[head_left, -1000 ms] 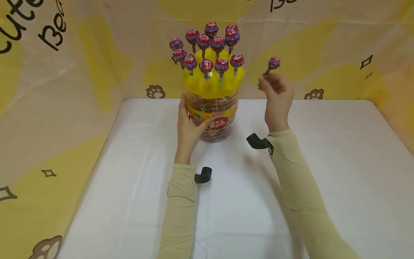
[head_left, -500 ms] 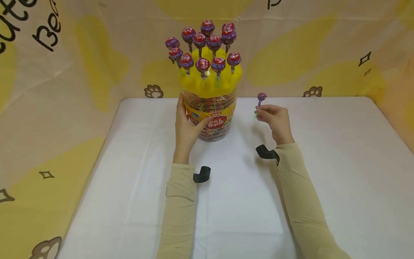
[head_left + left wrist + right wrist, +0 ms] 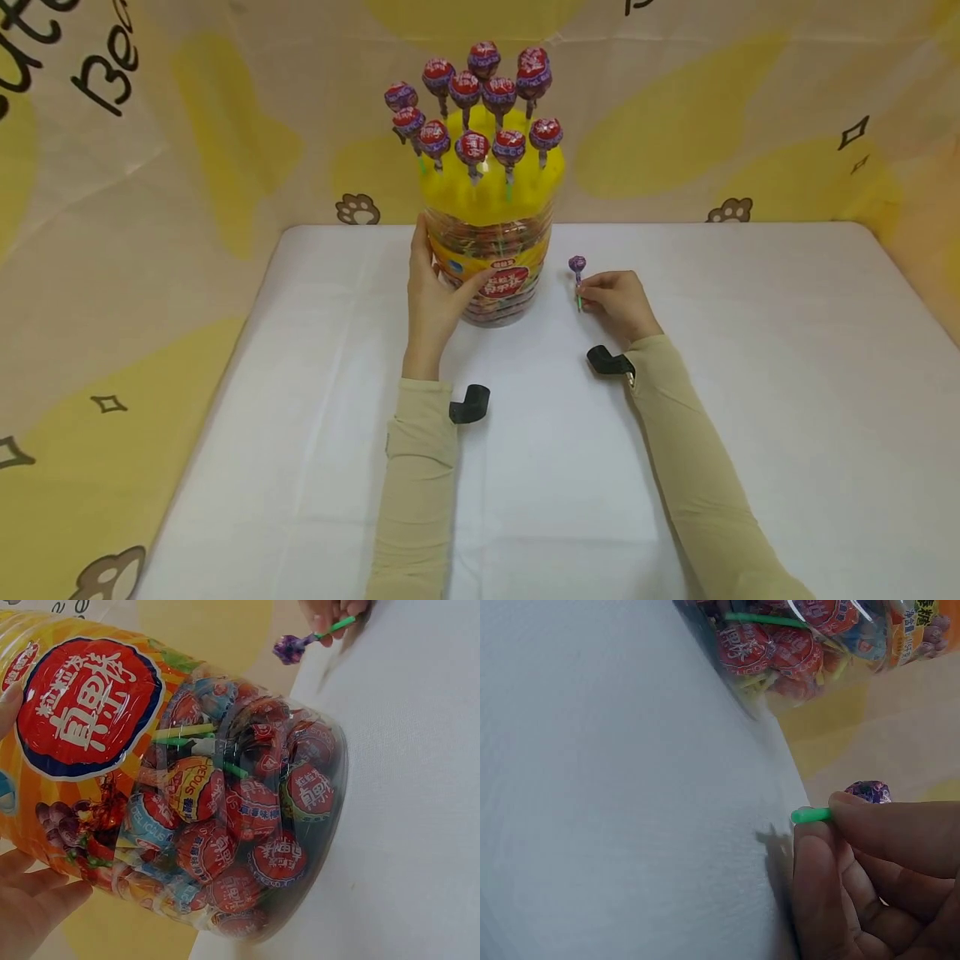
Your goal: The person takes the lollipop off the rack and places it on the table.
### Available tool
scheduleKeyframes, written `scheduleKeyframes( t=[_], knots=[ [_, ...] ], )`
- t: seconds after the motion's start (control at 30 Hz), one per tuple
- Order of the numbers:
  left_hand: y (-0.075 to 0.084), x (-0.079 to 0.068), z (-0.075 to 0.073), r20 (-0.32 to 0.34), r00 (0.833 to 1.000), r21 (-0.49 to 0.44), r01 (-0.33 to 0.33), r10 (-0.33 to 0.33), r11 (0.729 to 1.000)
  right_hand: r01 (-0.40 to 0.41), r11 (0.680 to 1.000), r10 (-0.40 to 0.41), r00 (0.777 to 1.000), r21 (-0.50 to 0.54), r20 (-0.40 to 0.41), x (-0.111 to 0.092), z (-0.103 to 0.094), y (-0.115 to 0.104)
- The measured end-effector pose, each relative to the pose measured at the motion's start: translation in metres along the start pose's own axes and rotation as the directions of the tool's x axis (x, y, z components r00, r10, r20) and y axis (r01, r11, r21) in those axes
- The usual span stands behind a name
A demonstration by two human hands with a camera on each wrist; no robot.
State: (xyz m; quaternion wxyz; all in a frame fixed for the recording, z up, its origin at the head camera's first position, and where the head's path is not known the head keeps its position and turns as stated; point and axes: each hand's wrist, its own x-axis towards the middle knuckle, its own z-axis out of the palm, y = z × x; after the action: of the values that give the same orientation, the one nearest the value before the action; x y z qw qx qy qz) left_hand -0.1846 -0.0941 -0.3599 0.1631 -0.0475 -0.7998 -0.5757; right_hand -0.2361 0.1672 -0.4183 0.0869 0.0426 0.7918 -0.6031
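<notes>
1. Purple-and-red wrapping covers the head of the held lollipop [image 3: 577, 264], whose thin stick shows green at its lower end.
2. The right hand [image 3: 618, 302] pinches that stick between thumb and fingers, with the wrapped head above and the green end pointing down. The lollipop is to the right of the jar [image 3: 491, 248], near it but apart. Whether the stick touches the tabletop [image 3: 517, 475] cannot be told.
3. The left hand [image 3: 435, 300] grips the jar at its left side, its thumb laid across the front beside the red oval of the label [image 3: 508, 284] and its fingers round the side.
4. The jar stands upright on the tabletop, near the far edge. Its clear, ribbed wall shows wrapped sweets [image 3: 206, 851] packed inside, with green and yellow sticks among them.
5. Over the jar sits a yellow top [image 3: 491, 200], from which upright lollipops [image 3: 472, 147] in red and purple wrappers stick up.
6. Beige sleeves [image 3: 416, 483] cover both forearms; a black angled piece [image 3: 470, 405] juts out at the left wrist.
7. Behind hangs a beige backdrop [image 3: 675, 75] with yellow patches and paw prints.
</notes>
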Motion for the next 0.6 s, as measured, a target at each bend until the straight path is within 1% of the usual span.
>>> scheduleKeyframes(
  t=[0.13, 0.23, 0.37, 0.6],
  knots=[
    [0.0007, -0.0001, 0.0000, 0.000, 1.000, -0.002, 0.005, -0.005, 1.000, -0.014, 0.999, 0.014, 1.000, -0.049, -0.017, 0.0004, 0.0004, 0.0019],
    [0.0010, -0.0001, -0.0001, -0.001, 1.000, -0.005, 0.012, -0.012, 1.000, -0.012, 0.994, 0.008, 0.999, -0.111, -0.036, 0.0008, 0.0009, 0.0029],
    [0.0010, -0.0001, 0.0000, 0.003, 1.000, 0.001, 0.018, -0.018, 1.000, -0.016, 0.982, 0.005, 0.998, -0.189, -0.059, 0.0010, 0.0016, 0.0033],
    [0.0006, 0.0000, 0.0001, -0.003, 1.000, 0.008, 0.014, -0.014, 1.000, -0.030, 0.960, 0.005, 0.996, -0.280, -0.089, 0.0009, 0.0020, 0.0028]
  ],
)
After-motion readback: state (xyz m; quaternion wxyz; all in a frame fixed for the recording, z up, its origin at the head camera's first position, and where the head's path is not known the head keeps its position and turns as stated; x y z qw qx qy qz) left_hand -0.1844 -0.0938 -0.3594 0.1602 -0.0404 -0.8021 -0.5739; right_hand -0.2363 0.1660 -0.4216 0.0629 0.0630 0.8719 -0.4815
